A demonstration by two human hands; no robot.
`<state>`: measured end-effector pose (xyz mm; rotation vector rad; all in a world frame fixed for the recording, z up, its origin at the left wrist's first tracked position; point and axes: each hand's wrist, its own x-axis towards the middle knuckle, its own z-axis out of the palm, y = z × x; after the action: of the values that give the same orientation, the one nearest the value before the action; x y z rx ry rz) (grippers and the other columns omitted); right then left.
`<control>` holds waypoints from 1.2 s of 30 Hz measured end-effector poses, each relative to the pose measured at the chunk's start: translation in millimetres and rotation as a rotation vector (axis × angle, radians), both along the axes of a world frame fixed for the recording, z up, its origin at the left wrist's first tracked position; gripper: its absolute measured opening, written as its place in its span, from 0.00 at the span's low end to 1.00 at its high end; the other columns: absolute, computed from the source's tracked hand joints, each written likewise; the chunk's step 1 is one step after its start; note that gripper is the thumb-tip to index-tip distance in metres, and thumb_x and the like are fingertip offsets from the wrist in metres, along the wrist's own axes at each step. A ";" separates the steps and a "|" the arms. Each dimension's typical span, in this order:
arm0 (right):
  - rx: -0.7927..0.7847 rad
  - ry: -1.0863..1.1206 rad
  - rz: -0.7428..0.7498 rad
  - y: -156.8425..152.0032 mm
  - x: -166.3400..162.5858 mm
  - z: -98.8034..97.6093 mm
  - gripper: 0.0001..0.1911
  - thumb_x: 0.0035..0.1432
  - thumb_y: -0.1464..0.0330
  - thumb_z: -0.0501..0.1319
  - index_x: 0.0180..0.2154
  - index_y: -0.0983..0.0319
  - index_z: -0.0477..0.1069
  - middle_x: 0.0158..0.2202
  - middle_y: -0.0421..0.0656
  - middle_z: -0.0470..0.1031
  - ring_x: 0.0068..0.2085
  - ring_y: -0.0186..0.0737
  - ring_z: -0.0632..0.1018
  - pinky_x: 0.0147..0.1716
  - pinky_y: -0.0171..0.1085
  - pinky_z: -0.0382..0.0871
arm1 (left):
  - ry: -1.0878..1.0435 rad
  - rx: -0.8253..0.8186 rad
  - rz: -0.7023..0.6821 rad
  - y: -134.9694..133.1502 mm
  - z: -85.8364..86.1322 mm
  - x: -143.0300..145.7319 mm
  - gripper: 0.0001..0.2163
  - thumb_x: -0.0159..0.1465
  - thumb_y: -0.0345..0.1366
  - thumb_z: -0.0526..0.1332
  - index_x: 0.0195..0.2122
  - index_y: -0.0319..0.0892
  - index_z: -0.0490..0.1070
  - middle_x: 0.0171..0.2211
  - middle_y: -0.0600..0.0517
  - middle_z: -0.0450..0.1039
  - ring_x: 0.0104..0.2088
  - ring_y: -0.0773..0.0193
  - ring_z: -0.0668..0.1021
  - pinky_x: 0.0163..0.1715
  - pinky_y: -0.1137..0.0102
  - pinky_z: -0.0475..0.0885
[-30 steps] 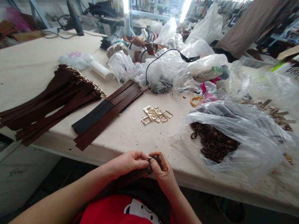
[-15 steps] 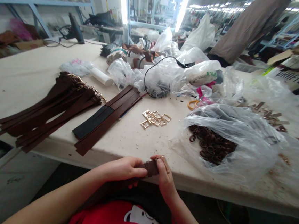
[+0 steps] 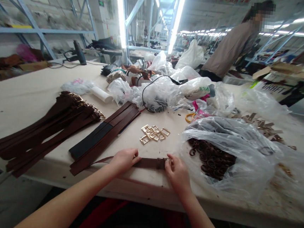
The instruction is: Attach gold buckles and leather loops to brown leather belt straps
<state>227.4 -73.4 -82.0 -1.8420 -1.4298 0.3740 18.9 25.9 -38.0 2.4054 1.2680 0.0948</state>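
Note:
A brown leather strap (image 3: 147,162) lies stretched across the near edge of the white table (image 3: 23,92). My left hand (image 3: 123,159) pinches it left of its middle. My right hand (image 3: 178,173) grips its right end, where a gold buckle shows between the fingers. Just beyond lie several loose gold buckles (image 3: 153,133). A row of flat brown and black straps (image 3: 104,136) lies to the left of my hands. Further left is a pile of straps with buckles fitted (image 3: 44,126).
A clear plastic bag of brown leather loops (image 3: 217,158) sits right of my hands. More plastic bags, a black cable and orange-handled scissors (image 3: 190,116) crowd the table's middle. A person in a brown top (image 3: 232,46) stands at the far right. Shelving lines the left wall.
My hands have moved from the table's edge onto its top and spread apart, pulling the strap out flat. The camera has tilted upward.

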 end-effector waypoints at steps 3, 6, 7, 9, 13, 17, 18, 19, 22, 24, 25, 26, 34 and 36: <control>0.022 -0.186 0.111 -2.2 3.1 -2.3 0.23 0.52 0.61 0.57 0.50 0.62 0.65 0.49 0.51 0.68 0.49 0.50 0.68 0.48 0.47 0.61 | 0.006 0.012 -0.019 2.8 -9.5 0.4 0.13 0.61 0.46 0.53 0.33 0.42 0.69 0.32 0.47 0.73 0.33 0.58 0.73 0.30 0.70 0.61; -0.023 -0.258 0.173 -1.1 2.4 -3.4 0.24 0.50 0.62 0.59 0.49 0.61 0.66 0.47 0.50 0.68 0.46 0.49 0.70 0.45 0.47 0.64 | 0.033 0.018 -0.022 3.6 -11.4 -1.7 0.12 0.60 0.45 0.53 0.33 0.42 0.68 0.32 0.48 0.73 0.33 0.59 0.73 0.30 0.70 0.62; -0.035 -0.273 0.186 -0.2 2.2 -4.0 0.22 0.50 0.63 0.58 0.48 0.61 0.66 0.46 0.50 0.69 0.45 0.48 0.70 0.45 0.46 0.64 | 0.043 0.021 -0.019 3.6 -11.5 -1.9 0.12 0.60 0.45 0.54 0.33 0.42 0.68 0.32 0.49 0.73 0.33 0.60 0.73 0.30 0.71 0.62; -0.040 -0.303 0.219 1.5 2.1 -6.2 0.21 0.51 0.64 0.57 0.48 0.63 0.66 0.45 0.49 0.69 0.44 0.47 0.70 0.45 0.45 0.65 | 0.063 0.029 -0.011 3.2 -12.3 -1.4 0.11 0.60 0.45 0.55 0.33 0.43 0.68 0.33 0.50 0.73 0.33 0.60 0.74 0.30 0.71 0.63; -0.011 -0.384 0.222 2.2 1.3 -14.2 0.21 0.51 0.67 0.55 0.47 0.65 0.66 0.46 0.50 0.69 0.45 0.48 0.70 0.45 0.46 0.64 | 0.098 0.056 0.006 1.3 -15.1 0.5 0.11 0.61 0.45 0.55 0.33 0.43 0.68 0.33 0.51 0.73 0.34 0.61 0.74 0.30 0.72 0.63; 0.006 -0.448 0.198 0.5 -1.2 -21.5 0.22 0.51 0.68 0.54 0.48 0.66 0.64 0.47 0.51 0.68 0.46 0.49 0.69 0.45 0.46 0.63 | 0.133 0.077 0.006 -1.6 -13.2 1.8 0.11 0.62 0.45 0.53 0.34 0.44 0.68 0.35 0.51 0.73 0.35 0.62 0.75 0.31 0.72 0.64; 0.012 -0.460 0.190 0.1 -1.7 -22.6 0.22 0.51 0.68 0.54 0.49 0.66 0.64 0.47 0.51 0.68 0.46 0.49 0.69 0.45 0.46 0.63 | 0.144 0.078 0.004 -2.1 -11.5 1.9 0.11 0.62 0.45 0.52 0.34 0.44 0.68 0.35 0.51 0.73 0.35 0.61 0.75 0.31 0.72 0.64; 0.017 -0.469 0.184 -0.1 -2.0 -23.4 0.22 0.52 0.68 0.54 0.50 0.66 0.63 0.48 0.51 0.68 0.46 0.49 0.69 0.45 0.46 0.63 | 0.157 0.077 0.002 -2.1 -9.2 1.5 0.11 0.62 0.45 0.52 0.35 0.44 0.68 0.35 0.51 0.74 0.35 0.61 0.75 0.31 0.72 0.65; 0.027 -0.493 0.186 -0.1 -1.7 -25.0 0.24 0.53 0.62 0.55 0.51 0.63 0.62 0.47 0.50 0.69 0.45 0.48 0.70 0.43 0.45 0.64 | 0.209 0.068 0.009 0.4 0.0 -3.3 0.13 0.60 0.47 0.54 0.36 0.44 0.68 0.33 0.50 0.74 0.33 0.58 0.76 0.29 0.71 0.65; 0.029 -0.514 0.181 -0.4 -0.7 -26.1 0.24 0.54 0.58 0.55 0.50 0.62 0.64 0.47 0.49 0.69 0.44 0.48 0.71 0.42 0.44 0.64 | 0.247 0.063 0.027 3.9 6.5 -10.1 0.16 0.58 0.49 0.55 0.37 0.43 0.69 0.31 0.49 0.75 0.32 0.57 0.77 0.27 0.71 0.65; 0.030 -0.528 0.165 -0.8 0.2 -26.8 0.23 0.54 0.57 0.55 0.49 0.61 0.65 0.47 0.49 0.70 0.44 0.48 0.71 0.42 0.45 0.64 | 0.263 0.065 0.038 5.7 9.3 -14.0 0.16 0.57 0.50 0.55 0.36 0.43 0.69 0.31 0.49 0.75 0.32 0.57 0.77 0.27 0.71 0.65; 0.032 -0.544 0.144 -1.5 1.4 -27.8 0.23 0.55 0.56 0.54 0.49 0.61 0.65 0.47 0.49 0.70 0.44 0.48 0.71 0.42 0.45 0.64 | 0.274 0.071 0.049 7.4 11.5 -18.0 0.17 0.57 0.51 0.54 0.36 0.42 0.69 0.31 0.49 0.75 0.32 0.57 0.77 0.27 0.71 0.65; 0.086 -0.637 0.099 -8.5 19.5 -38.4 0.26 0.55 0.54 0.53 0.51 0.61 0.63 0.48 0.48 0.70 0.48 0.50 0.69 0.44 0.45 0.62 | 0.281 0.197 0.062 20.2 6.1 -31.1 0.12 0.59 0.45 0.56 0.35 0.42 0.69 0.34 0.50 0.73 0.35 0.60 0.75 0.33 0.71 0.67; 0.109 -0.647 0.080 -9.7 20.9 -40.4 0.28 0.54 0.53 0.53 0.52 0.62 0.61 0.49 0.49 0.70 0.50 0.51 0.68 0.45 0.45 0.61 | 0.270 0.239 0.071 33.5 6.5 -32.0 0.11 0.59 0.45 0.56 0.36 0.43 0.69 0.36 0.50 0.72 0.37 0.61 0.75 0.36 0.71 0.67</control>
<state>248.3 -83.0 -122.4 -1.9039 -1.9048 -0.2926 -13.1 59.4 -31.5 2.6454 1.5399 -0.0647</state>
